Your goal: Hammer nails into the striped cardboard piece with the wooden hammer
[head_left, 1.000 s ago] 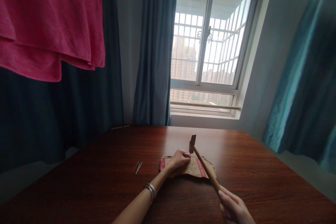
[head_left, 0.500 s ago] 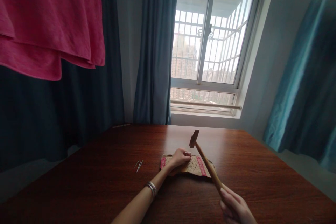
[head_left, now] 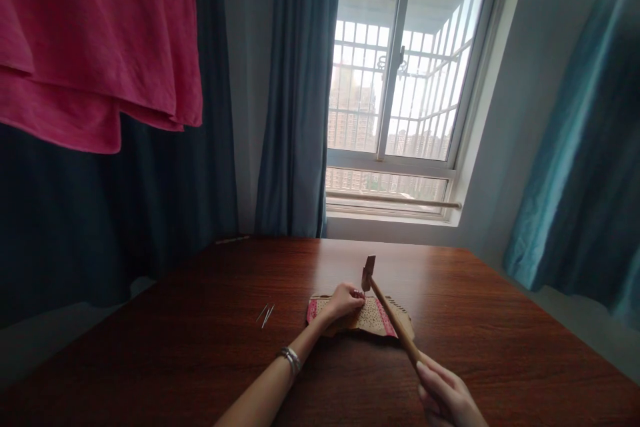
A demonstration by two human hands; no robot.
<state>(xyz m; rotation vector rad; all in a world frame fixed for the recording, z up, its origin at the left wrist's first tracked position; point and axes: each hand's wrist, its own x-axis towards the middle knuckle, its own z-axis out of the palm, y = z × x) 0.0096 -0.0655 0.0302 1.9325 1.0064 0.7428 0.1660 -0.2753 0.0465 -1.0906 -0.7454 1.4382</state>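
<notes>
Right hand (head_left: 447,390), at the lower right of the frame, grips a hammer (head_left: 395,325) by its wooden handle, its head at lower centre beside the left hand (head_left: 345,300). That left hand pinches what looks like a thin pin (head_left: 365,293), too small to make out clearly, over pink-striped, dotted cardboard (head_left: 371,315) on the brown table (head_left: 200,360). Needle-like metal pieces (head_left: 268,316) lie left of the cardboard.

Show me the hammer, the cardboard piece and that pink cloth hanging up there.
Hammer (head_left: 395,321), head view: midway along the wooden handle.
Cardboard piece (head_left: 371,315), head view: on its dark-speckled middle section.
Pink cloth (head_left: 103,43), head view: middle of its hanging face.
</notes>
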